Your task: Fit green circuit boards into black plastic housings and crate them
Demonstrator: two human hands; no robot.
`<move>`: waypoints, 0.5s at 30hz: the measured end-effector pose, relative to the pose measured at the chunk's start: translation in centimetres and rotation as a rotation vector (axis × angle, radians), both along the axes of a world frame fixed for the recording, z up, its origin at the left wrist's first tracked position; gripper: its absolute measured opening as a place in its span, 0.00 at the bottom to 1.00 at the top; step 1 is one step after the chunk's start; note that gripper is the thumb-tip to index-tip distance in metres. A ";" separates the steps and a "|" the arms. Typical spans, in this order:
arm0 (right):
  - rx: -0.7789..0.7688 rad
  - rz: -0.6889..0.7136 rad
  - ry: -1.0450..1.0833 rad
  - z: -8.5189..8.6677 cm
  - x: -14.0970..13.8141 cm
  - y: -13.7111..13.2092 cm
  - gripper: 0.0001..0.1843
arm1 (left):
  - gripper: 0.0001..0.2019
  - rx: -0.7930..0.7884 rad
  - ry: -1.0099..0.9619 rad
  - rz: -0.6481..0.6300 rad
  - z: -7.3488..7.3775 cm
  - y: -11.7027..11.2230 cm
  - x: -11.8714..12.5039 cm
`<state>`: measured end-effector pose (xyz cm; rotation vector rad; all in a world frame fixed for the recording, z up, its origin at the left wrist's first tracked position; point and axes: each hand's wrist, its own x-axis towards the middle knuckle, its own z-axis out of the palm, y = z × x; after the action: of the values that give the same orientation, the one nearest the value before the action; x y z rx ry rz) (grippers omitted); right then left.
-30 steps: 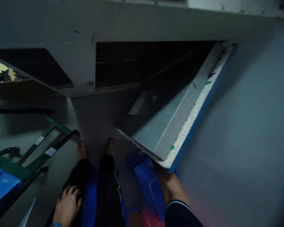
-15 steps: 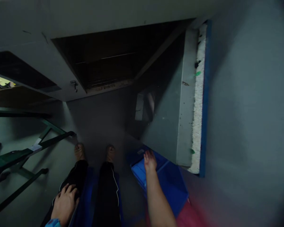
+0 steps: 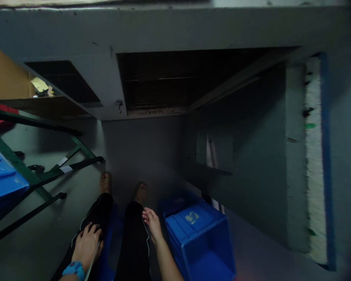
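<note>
My left hand rests on my left thigh, its fingers lying loosely over the black trouser leg. A blue watch is on that wrist. My right hand is beside my right knee, fingers loosely bent and apart, with nothing visible in them. Just right of it stands a blue plastic bin, its open side facing me and a torn pale label on it. The hand and the bin look apart. Both of my bare feet are on the grey floor.
Ahead is a grey metal cabinet with a dark opening. Its thick door, edged with white lining, stands open at right. On the left are a green metal frame, a blue crate and a cardboard box.
My right hand has moved left, from over the blue bin to beside my knee. The view has shifted, and more of the bin's inside shows. My left hand stays on my thigh.
</note>
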<state>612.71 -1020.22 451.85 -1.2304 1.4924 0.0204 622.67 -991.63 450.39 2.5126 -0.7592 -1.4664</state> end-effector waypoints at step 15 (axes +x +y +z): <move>-0.097 0.322 0.208 9.0 1.1 2.6 0.34 | 0.16 -0.155 0.098 0.568 1.7 3.3 -2.6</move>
<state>613.86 -1017.62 460.84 -1.5758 1.4688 0.3020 620.10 -988.33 452.06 2.2529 -0.1105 -1.2555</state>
